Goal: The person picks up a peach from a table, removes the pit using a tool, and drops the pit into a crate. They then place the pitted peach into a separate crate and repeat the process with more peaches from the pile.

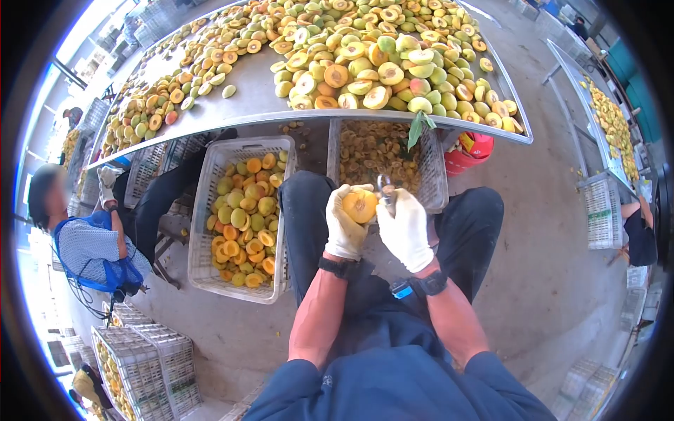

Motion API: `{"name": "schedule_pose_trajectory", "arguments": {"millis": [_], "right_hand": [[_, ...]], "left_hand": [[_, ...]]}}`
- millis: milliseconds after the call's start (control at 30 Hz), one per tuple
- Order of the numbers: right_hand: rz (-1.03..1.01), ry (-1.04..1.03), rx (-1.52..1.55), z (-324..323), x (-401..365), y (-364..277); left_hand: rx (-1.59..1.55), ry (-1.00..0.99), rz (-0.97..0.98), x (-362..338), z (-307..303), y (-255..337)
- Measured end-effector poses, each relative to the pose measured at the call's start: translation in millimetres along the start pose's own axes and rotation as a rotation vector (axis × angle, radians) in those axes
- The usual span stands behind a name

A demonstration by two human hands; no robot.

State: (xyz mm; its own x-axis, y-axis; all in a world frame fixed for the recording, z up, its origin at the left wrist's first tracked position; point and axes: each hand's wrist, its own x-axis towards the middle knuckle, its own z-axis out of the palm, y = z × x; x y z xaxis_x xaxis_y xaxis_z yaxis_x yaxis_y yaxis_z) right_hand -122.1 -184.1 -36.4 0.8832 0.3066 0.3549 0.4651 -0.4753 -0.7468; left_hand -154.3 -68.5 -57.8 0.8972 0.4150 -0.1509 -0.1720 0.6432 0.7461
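Seated worker, white gloves. Left hand (345,226) closed around a peach half (360,205), cut face up, held above the knees. Right hand (406,231) gripping a metal pitting tool (386,188) at the fruit's edge. White crate (210,277) by the left knee: halved peaches (242,217), yellow and orange. Second crate (437,184) under the surface (253,95): pits (379,151). Red bucket (474,151) just beside it.

Left hand (345,224) and right hand (407,231) gloved white; black wristbands (337,267), blue short-sleeved shirt (393,379), dark trousers (470,217) worn.
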Motion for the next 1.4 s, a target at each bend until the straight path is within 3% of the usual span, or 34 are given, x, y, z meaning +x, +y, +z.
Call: {"name": "schedule_pose_trajectory", "arguments": {"millis": [33, 167, 267, 400, 833, 933, 1033, 1100, 1233, 1300, 1400], "right_hand": [[-0.001, -0.004, -0.081, -2.6, -2.6, 6.7], [-0.075, -0.036, -0.199, -14.1, -10.5, -0.1], [-0.191, -0.177, -0.223, -0.2, -31.7, 13.4], [-0.053, -0.258, -0.185, 1.7, -31.8, 1.5], [-0.075, -0.351, -0.176, 14.8, -29.3, 11.9], [-0.082, -0.41, -0.182, 14.7, -31.4, 15.4], [-0.166, -0.402, -0.212, 15.4, -36.5, 25.8], [-0.231, -0.428, -0.271, 14.1, -39.3, 30.2], [-0.202, -0.361, -0.275, 20.3, -38.5, 21.4], [-0.019, -0.274, -0.172, 20.5, -35.7, 12.5], [0.013, -0.293, -0.119, 16.9, -30.1, 15.2]], "left_hand": [[-0.249, 0.025, -0.276, 8.3, -8.2, 0.5], [-0.403, -0.029, -0.29, 12.0, -9.0, -2.8], [-0.414, -0.092, -0.269, 14.0, -12.0, -6.6], [-0.364, -0.06, -0.267, 10.9, -9.3, -5.9], [-0.264, 0.003, -0.174, 9.0, -11.8, -11.6], [-0.293, 0.017, -0.2, 8.6, -14.2, -9.9], [-0.121, -0.035, -0.242, 7.8, -12.0, 1.7], [-0.196, 0.034, -0.426, 6.7, -5.2, 8.9], [-0.207, 0.086, -0.484, 11.2, -3.9, 6.1], [-0.234, 0.101, -0.332, 10.8, -0.8, 1.4], [-0.321, 0.106, -0.308, 15.0, -3.2, -8.7]]}}
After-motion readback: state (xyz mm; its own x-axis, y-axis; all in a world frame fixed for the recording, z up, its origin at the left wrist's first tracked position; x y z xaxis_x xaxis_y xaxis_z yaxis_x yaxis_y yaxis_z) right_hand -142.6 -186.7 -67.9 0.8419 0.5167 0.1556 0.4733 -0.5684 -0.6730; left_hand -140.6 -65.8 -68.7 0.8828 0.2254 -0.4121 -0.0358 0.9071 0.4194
